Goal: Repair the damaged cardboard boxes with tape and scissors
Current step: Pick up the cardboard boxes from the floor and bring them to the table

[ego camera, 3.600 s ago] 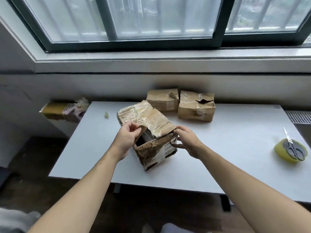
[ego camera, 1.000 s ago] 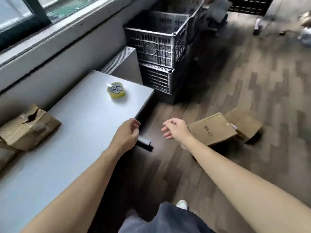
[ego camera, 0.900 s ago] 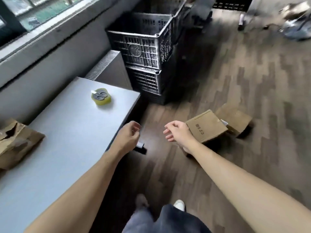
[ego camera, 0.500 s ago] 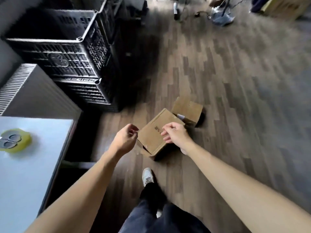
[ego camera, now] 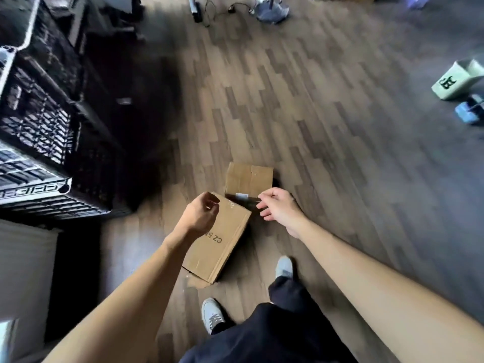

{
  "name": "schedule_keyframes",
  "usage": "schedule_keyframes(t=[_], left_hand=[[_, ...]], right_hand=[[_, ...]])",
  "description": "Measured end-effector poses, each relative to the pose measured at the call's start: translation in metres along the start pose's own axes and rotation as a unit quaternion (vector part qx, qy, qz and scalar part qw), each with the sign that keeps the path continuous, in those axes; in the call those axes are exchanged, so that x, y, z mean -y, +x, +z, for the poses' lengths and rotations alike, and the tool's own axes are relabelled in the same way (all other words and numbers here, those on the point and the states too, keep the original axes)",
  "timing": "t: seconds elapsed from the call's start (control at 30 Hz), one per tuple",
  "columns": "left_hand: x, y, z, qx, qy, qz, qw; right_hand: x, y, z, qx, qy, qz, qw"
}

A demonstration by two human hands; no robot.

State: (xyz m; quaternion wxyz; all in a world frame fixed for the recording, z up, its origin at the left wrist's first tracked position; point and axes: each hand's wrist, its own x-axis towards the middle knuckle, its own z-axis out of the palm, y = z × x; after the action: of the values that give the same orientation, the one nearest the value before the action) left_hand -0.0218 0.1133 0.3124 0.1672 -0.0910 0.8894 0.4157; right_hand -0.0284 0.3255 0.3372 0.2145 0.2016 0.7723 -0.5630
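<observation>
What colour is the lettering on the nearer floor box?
Black, on the plain brown box; head view shows it.

"CZ 5" printed upside down on near cardboard box (ego camera: 217, 239); black character on pale green tub (ego camera: 457, 81)

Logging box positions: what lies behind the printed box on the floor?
A second box stands just behind the printed box. Its near side is partly hidden by the right hand.
</observation>
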Motion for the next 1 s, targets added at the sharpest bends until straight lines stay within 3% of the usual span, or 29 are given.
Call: schedule_keyframes(t=[0.23, 0.4, 0.57, 0.73, 1.0], left_hand=[[-0.053, 0.130, 0.050, 0.014, 0.004, -0.044, 0.999], [-0.090, 0.229, 0.105, 0.020, 0.012, -0.123, 0.992], [-0.089, 0.315, 0.155, 0.045, 0.030, -0.181, 0.982], [-0.045, 0.403, 0.216, 0.047, 0.042, -0.232, 0.971], [0.106, 0.532, 0.333, 0.092, 0.078, -0.300, 0.946]], right_hand=[[0.003, 0.142, -0.064, -0.005, 0.009, 0.030, 1.000], [0.001, 0.273, -0.112, 0.027, -0.019, 0.044, 0.999], [-0.017, 0.381, -0.137, 0.038, -0.048, 0.077, 0.995], [-0.078, 0.464, -0.128, 0.054, -0.069, 0.137, 0.987], [-0.220, 0.601, -0.074, 0.084, -0.096, 0.221, 0.967]])
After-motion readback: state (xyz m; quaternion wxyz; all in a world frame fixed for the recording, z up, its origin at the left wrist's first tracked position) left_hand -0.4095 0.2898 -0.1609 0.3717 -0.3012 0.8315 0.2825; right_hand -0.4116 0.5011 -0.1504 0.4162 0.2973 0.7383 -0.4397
